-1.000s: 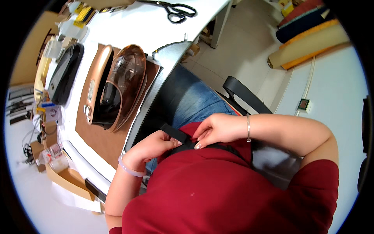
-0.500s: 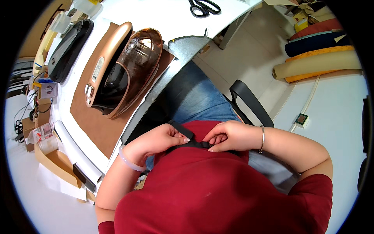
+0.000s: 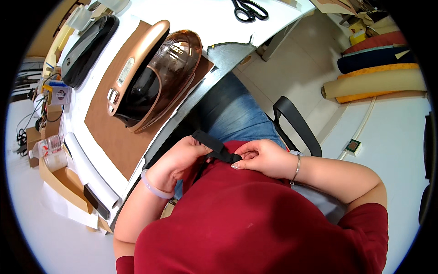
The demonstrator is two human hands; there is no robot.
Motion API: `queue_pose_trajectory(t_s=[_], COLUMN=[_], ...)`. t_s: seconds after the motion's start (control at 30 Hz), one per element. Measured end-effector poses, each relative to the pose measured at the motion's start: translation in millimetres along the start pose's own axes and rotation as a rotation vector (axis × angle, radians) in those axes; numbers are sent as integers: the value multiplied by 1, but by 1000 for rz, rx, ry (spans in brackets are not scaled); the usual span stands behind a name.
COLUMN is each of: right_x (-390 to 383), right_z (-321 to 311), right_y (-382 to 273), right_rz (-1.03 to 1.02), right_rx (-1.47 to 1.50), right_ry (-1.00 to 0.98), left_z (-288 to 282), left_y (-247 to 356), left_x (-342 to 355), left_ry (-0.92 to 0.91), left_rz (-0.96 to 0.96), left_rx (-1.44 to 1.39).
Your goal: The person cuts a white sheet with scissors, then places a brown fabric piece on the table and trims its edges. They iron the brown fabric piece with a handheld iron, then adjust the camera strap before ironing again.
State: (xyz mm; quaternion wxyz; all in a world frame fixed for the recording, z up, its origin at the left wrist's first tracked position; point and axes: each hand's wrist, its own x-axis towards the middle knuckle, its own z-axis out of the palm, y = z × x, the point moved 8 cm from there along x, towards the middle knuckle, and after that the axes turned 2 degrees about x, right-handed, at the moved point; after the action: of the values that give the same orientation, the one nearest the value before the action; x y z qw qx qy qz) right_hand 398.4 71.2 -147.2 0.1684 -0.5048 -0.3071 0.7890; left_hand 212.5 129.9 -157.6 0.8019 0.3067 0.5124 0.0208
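Observation:
At my waist, over the red shirt (image 3: 219,219), both hands are on a black strap (image 3: 214,147). My left hand (image 3: 185,155) is closed on it beside its flat, raised end. My right hand (image 3: 258,157) pinches it farther right, where it looks looped or bunched. Just beyond my hands, a rose-gold and dark translucent appliance (image 3: 166,84) with a button panel rests on a brown sheet (image 3: 109,150) on the white worktable (image 3: 200,20).
A black oblong case (image 3: 84,55), bottles (image 3: 48,147) and a white roll (image 3: 89,169) line the table's left. Black scissors (image 3: 248,10) lie at the back. A black chair armrest (image 3: 296,118) is right of my legs, with fabric rolls (image 3: 374,84) beyond.
My left hand has risen slightly and lifted the strap with it. My right hand has shifted right, still pinching. The view has swung a little, so the table sits higher.

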Motion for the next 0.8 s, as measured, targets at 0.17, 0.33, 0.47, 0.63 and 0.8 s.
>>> queue_pose_trajectory(t_s=[0.17, 0.33, 0.47, 0.63, 0.8], right_x=[-1, 8, -3, -25, -91], right_z=[5, 14, 6, -35, -61], right_y=[-16, -15, -16, -3, 26], right_rz=[-39, -81, -38, 107, 317], right_rx=[-101, 70, 13, -89, -231], right_ry=[63, -4, -5, 36, -89], left_z=[-1, 15, 31, 51, 56], left_y=[-3, 0, 9, 23, 35], left_x=[-9, -11, -18, -14, -17], left_ry=[40, -108, -249, -195, -193], left_rz=[-68, -81, -56, 169, 159], left_rx=[-55, -302, 164, 618, 723])
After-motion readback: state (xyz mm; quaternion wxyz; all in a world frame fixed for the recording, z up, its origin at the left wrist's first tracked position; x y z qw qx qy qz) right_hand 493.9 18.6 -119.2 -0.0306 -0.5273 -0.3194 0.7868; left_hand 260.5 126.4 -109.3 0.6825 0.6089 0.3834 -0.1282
